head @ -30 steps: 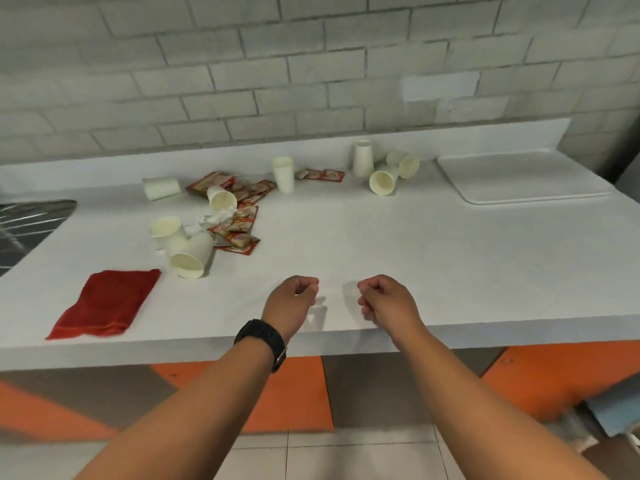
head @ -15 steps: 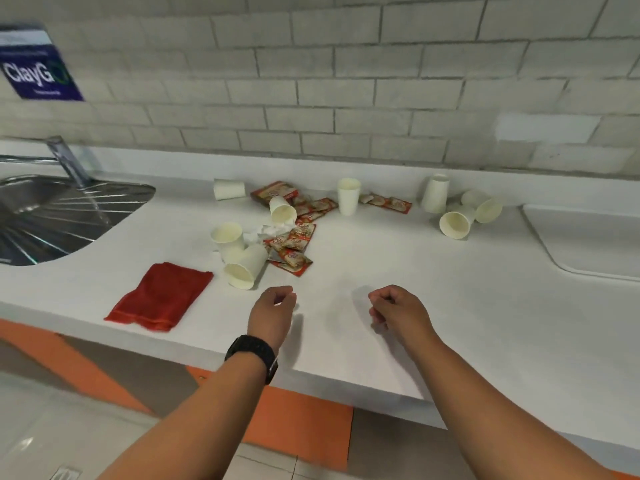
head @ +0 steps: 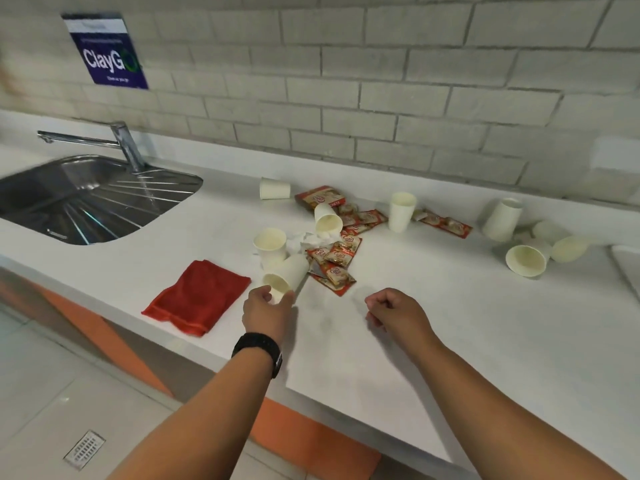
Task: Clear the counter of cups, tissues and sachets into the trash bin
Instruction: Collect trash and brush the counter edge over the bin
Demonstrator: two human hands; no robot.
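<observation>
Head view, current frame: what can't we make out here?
- Trash bin: not in the head view at all.
- Left hand grip on the tipped cup: the hand covers the rim, so contact is unclear.
- Right hand: fingers curled under, contents hidden.
- Tissues: partly buried under cups and sachets.
- Tray: cut off by the right edge.
- Sachet print: too small to read.

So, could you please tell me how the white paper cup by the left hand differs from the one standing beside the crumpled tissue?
The white paper cup by the left hand lies tipped over, mouth toward the person; the white paper cup beside the crumpled tissue stands upright, mouth up. The left hand reaches the first; nothing touches the second. Both look alike and empty.
</observation>
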